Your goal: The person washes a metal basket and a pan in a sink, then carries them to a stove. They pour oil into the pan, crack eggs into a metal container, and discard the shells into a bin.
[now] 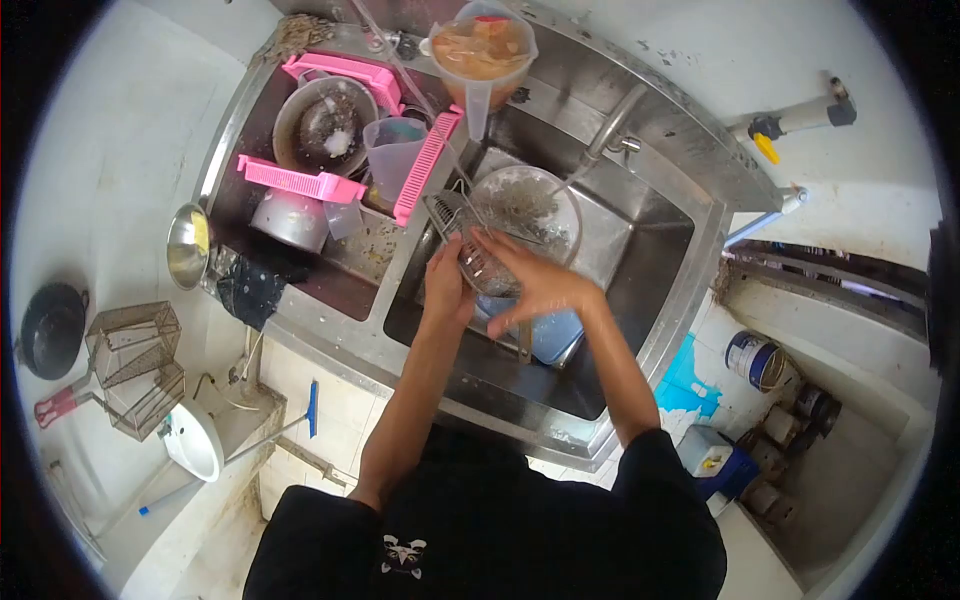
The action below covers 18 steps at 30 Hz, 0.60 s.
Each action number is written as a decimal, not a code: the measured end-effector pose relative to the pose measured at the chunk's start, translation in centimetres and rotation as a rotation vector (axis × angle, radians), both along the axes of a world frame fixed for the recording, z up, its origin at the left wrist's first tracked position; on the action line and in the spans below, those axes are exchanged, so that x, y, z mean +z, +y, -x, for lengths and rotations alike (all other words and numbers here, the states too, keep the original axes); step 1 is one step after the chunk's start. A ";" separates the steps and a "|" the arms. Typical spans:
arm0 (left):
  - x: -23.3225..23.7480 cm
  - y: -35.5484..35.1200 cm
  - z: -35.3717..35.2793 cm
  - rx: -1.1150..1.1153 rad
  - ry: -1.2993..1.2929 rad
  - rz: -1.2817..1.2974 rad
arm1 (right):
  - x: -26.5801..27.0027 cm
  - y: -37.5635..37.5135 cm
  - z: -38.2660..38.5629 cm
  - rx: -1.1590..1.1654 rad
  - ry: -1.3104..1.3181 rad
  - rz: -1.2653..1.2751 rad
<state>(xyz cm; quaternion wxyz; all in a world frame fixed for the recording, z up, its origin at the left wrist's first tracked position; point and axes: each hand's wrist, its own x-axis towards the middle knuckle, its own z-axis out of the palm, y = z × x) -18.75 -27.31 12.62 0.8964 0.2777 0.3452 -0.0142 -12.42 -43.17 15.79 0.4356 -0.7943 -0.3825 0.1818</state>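
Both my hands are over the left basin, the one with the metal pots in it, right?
No, the head view shows your left hand and right hand over the right basin. The metal pots are indeed in the left basin.

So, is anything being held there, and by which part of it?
Yes: a slotted metal utensil, by its near left edge, in the left hand. The right hand spreads over it; blur hides whether it grips too.

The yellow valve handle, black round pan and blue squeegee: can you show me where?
Yellow valve handle (766, 149): head view, middle of its lever.
Black round pan (54, 331): head view, its broad round middle.
Blue squeegee (313, 410): head view, its long blue head.
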 end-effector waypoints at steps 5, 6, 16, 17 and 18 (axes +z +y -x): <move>2.4 0.1 -2.6 -0.165 0.030 -0.296 | 1.0 -1.6 0.3 -0.380 -0.016 0.025; 2.9 0.4 -2.7 -0.210 0.034 -0.388 | -0.1 -3.0 -0.9 -0.460 0.016 -0.018; -1.0 3.9 -4.5 -0.181 -0.314 -1.170 | -9.6 -6.3 -9.3 -0.771 0.396 -0.531; -0.7 4.3 -4.6 -0.181 -0.303 -1.185 | -9.9 -6.1 -9.4 -0.787 0.405 -0.570; -0.6 4.2 -4.5 -0.183 -0.288 -1.192 | -10.7 -5.5 -9.1 -0.744 0.423 -0.560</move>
